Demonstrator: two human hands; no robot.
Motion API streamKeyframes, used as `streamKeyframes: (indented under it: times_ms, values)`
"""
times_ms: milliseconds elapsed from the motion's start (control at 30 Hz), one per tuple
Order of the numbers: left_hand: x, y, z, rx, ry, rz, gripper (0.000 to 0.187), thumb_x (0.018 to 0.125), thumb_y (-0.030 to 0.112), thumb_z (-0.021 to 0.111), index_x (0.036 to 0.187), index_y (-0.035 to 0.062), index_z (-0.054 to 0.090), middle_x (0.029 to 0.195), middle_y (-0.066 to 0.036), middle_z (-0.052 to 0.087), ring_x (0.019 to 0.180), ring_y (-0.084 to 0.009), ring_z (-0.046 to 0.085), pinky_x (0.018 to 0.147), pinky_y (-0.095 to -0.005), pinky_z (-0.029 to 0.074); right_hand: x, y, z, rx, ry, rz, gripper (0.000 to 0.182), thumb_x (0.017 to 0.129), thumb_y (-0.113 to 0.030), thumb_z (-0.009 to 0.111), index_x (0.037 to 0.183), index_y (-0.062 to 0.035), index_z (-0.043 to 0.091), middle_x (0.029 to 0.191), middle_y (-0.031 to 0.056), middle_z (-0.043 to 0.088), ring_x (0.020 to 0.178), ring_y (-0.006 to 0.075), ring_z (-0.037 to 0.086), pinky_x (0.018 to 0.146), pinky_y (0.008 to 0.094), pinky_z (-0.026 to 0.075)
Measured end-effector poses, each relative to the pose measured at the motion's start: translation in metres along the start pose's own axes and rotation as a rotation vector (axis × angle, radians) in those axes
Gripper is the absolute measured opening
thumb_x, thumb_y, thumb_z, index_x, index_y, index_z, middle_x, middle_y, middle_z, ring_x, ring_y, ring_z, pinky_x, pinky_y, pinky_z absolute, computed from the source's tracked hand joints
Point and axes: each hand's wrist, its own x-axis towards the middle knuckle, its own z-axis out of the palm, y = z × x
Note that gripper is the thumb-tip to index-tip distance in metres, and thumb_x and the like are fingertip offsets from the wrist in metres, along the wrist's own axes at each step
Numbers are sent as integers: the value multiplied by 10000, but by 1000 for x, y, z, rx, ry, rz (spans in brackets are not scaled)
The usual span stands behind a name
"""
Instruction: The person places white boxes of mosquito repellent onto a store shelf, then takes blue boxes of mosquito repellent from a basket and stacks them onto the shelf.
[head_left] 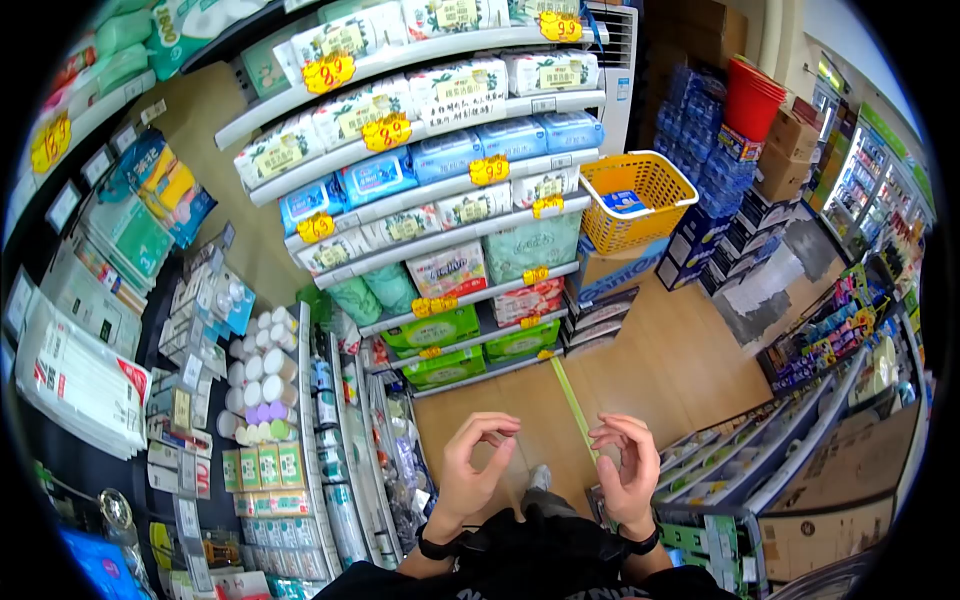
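My left hand is raised in front of my body, fingers curved and apart from the thumb, with nothing in it. My right hand is held up opposite it at about the same height, also empty with its fingers curved and spread. A gap lies between the two hands, and the wooden floor shows through it. Both wrists wear dark bands. Neither hand touches any goods. Ahead stands a shelf unit with rows of white tissue packs, blue wipes packs and green packs.
A yellow basket with a blue pack inside stands on boxes beside the shelf. Behind it are stacked water bottles and red buckets. White-lidded tubs fill shelves on the left. Cardboard boxes stand at the right.
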Motion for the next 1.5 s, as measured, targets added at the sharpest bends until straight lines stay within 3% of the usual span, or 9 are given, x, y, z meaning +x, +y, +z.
streamKeyframes:
  times_ms: [300,400,700,900,1033,1500]
  values:
    - [112,-32,38,0,-35,2,202,936,-5,657,1138,-23,667,1205,-135,660,1054,-186,635,898,-295,500,95,57,-32,-39,16,-11,454,877,66,617,1325,72,541,1334,243,584,1062,268,667,907,363,544]
    - [140,-42,49,12,-44,-8,198,919,-16,684,1117,-11,686,1180,-123,688,984,-180,665,844,-286,521,116,76,-36,0,67,49,444,877,64,618,1316,68,548,1317,237,590,1060,264,663,912,366,538]
    - [248,-93,64,-52,-139,-90,210,947,-1,655,1155,-29,664,1212,-135,660,1050,-177,632,905,-295,492,185,134,-49,-42,105,136,433,888,60,610,1318,67,563,1303,217,596,1065,253,655,914,364,528]
    - [344,-116,75,-115,-236,-40,192,952,3,646,1141,-25,659,1208,-133,661,1049,-181,635,901,-293,489,256,155,-51,-161,141,129,432,886,53,607,1316,64,567,1304,205,606,1072,257,658,906,366,531]
    - [394,-127,80,-125,-259,24,197,929,10,678,1126,13,678,1168,-100,692,979,-168,662,824,-280,507,291,170,-51,-213,179,110,425,881,55,599,1305,63,567,1306,208,611,1066,261,660,902,369,530]
    - [496,-169,113,-175,-425,-20,199,956,48,668,1151,8,651,1097,-82,675,945,-158,648,812,-282,504,342,208,-65,-311,379,200,416,896,56,574,1311,57,553,1322,181,627,1081,243,641,942,365,505]
